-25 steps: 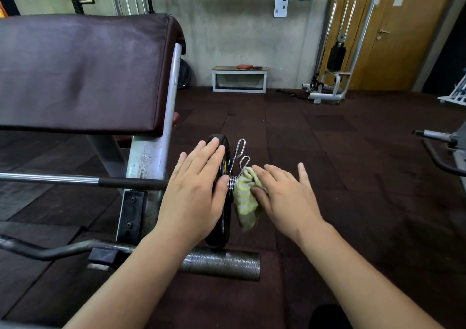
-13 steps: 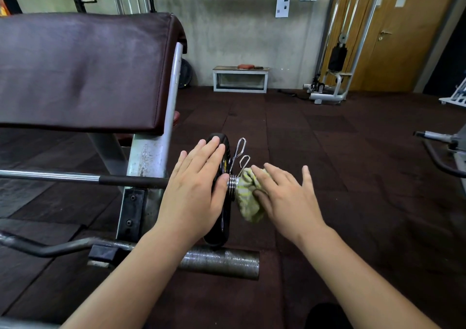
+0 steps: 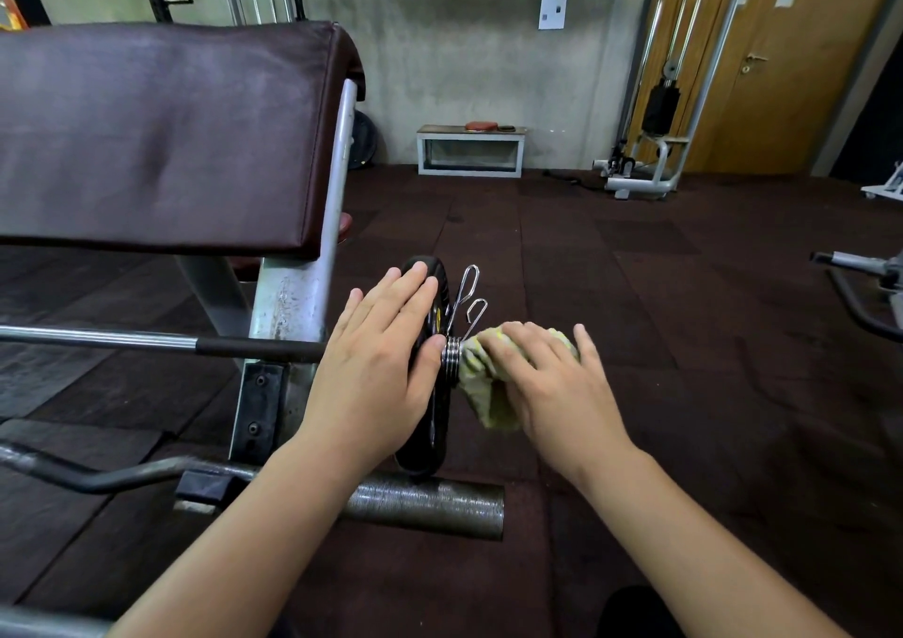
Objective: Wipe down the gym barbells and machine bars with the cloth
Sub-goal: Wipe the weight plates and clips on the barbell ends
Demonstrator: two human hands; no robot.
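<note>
One barbell [image 3: 122, 339] runs left-right. Left hand [image 3: 378, 368] lies flat on its plate [image 3: 432, 442]; right hand [image 3: 557, 393] (outboard, at the tip) clasps the cloth [image 3: 488, 407].

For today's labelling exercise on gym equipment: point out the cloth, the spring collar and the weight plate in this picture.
cloth [image 3: 486, 407], head view, lower hanging fold.
spring collar [image 3: 452, 359], head view, coil around the bar.
weight plate [image 3: 422, 447], head view, lower edge.
</note>
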